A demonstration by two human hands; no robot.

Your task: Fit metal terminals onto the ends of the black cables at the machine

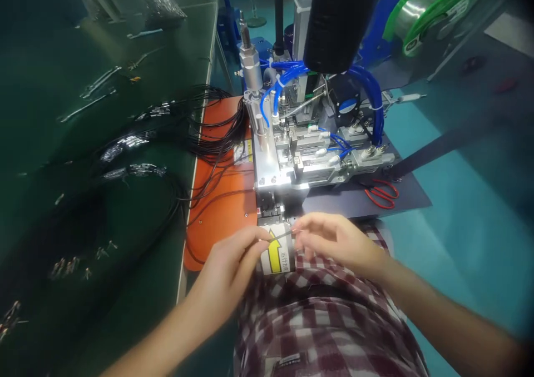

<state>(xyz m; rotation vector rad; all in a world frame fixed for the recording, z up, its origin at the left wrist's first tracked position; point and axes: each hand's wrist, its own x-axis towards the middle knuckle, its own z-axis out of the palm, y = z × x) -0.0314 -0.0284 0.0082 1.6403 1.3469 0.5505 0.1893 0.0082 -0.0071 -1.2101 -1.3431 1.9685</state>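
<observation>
Green benchtop (129,293) at left bears loops of black cables (214,154), some crossing an orange plate (225,227) beside the machine (267,160). One dark cable (280,236) is pinched by the left hand (231,260) above an arrow label (273,257), the right hand's (334,238) fingertips at its end, their grip unclear. This piece seems unfinished; how many others are done cannot be told

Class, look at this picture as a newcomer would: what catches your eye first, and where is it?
The shiny metal machine with bright blue tubes dominates the middle, while a green spool of silvery wire stands out at upper right. Below the machine, a yellow arrow shows between the left hand and right hand, with a thin dark cable stretching between their fingertips.
</observation>
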